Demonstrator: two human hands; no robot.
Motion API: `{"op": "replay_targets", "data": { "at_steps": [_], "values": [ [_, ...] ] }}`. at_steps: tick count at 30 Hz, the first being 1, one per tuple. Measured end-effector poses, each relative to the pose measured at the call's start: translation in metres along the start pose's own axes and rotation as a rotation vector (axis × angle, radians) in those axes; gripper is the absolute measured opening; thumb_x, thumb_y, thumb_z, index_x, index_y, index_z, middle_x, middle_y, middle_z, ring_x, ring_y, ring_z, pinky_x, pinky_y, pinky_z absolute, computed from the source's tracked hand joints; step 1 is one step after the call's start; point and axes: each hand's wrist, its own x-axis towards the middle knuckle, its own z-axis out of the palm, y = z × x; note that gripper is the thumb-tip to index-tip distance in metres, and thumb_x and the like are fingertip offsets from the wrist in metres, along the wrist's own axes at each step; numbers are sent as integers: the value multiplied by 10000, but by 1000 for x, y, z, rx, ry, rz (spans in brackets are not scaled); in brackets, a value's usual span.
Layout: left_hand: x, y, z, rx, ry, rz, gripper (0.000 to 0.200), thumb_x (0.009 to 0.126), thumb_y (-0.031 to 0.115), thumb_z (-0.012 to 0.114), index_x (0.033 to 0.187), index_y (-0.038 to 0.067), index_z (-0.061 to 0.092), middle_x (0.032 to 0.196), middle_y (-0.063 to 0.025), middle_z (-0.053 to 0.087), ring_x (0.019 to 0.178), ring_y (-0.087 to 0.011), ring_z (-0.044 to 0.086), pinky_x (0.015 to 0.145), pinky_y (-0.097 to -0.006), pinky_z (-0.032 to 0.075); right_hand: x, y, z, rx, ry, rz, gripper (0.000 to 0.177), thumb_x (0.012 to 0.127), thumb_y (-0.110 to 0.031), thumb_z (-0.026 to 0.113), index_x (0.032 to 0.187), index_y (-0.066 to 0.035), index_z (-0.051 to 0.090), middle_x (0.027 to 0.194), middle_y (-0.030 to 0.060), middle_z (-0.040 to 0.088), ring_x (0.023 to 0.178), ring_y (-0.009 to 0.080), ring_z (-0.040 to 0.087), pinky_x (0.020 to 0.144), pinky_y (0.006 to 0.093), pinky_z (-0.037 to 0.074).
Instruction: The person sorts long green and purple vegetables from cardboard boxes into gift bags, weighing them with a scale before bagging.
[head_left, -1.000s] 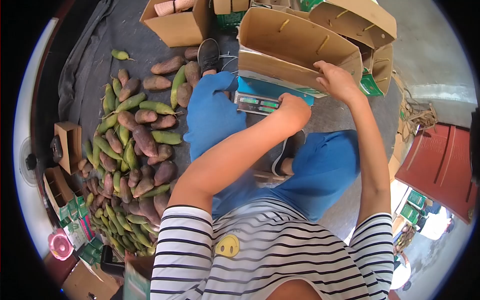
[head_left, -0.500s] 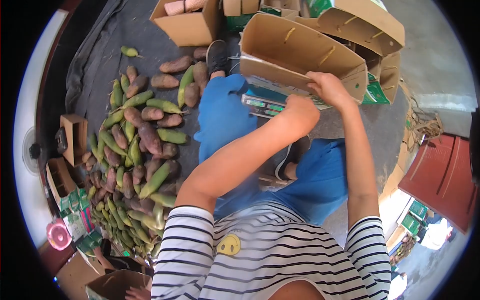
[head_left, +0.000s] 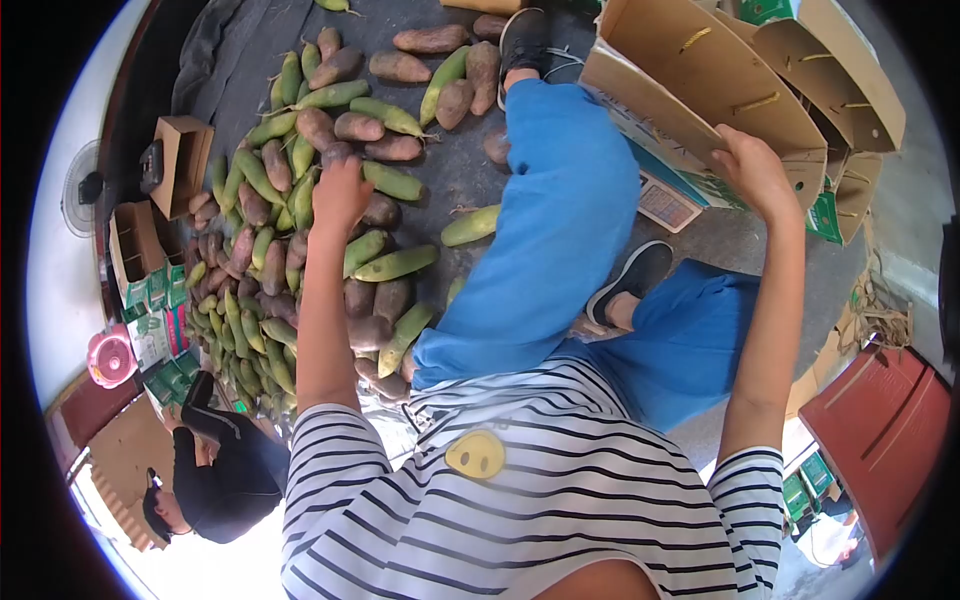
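My left hand [head_left: 342,195] is down on the pile, its fingers curled round a dark purple radish [head_left: 342,155] that they largely cover. Green radishes [head_left: 393,182] and more purple ones lie about it. My right hand [head_left: 752,172] grips the near rim of an open cardboard box [head_left: 690,105] with yellow rope handles; its thumb and fingers are closed on the edge. Beneath the box, a digital scale [head_left: 668,205] shows its keypad. The bottom of the box is out of sight.
More open cartons [head_left: 835,75] crowd the right of the box. Small cardboard boxes [head_left: 180,165], a pink fan [head_left: 111,358] and a grey fan [head_left: 84,188] stand at left. A person in black [head_left: 225,465] bends at lower left. My shoe [head_left: 525,50] borders the radishes.
My left hand has left the box's near side and swung left onto the radishes. My right hand has stayed on the box rim. The view has shifted left, and the scale's display is now hidden.
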Motion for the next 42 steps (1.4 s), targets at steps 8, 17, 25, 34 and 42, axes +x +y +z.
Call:
{"op": "replay_targets", "data": {
  "at_steps": [8,17,25,34,42],
  "values": [
    [-73,-54,143,139,-428,-177,630,766,148,675,1328,129,391,1230,-103,529,1180,-279,503,922,-444,450,-1,-10,0,-7,22,33,199,852,-111,581,1024,-20,543,977,217,618,966,406,568,791,468,445],
    [-67,-37,169,215,-294,-22,408,727,141,690,1098,129,522,1066,-73,564,1020,-286,552,796,-427,482,1,1,9,-16,27,28,188,844,-109,588,1011,-31,550,969,213,623,956,400,579,778,474,453],
    [-55,39,77,-607,269,-3,621,711,149,788,1246,34,492,1163,-110,585,1087,-274,551,912,-396,450,-1,1,12,-32,61,59,125,820,-58,567,937,-17,584,902,211,636,899,390,603,748,468,476],
    [-14,202,-167,-1671,828,409,633,753,-52,729,1295,-27,401,1214,-158,554,1100,-234,568,967,-355,463,-1,2,14,-50,48,59,187,822,-80,560,993,-30,618,921,197,652,896,367,618,766,443,493],
    [39,296,-139,-1623,446,508,329,853,41,666,1138,-29,518,1067,-91,616,978,-148,602,855,-273,489,4,6,14,114,8,148,186,837,-93,561,995,-18,624,951,209,651,917,368,618,783,447,487]
  ]
}}
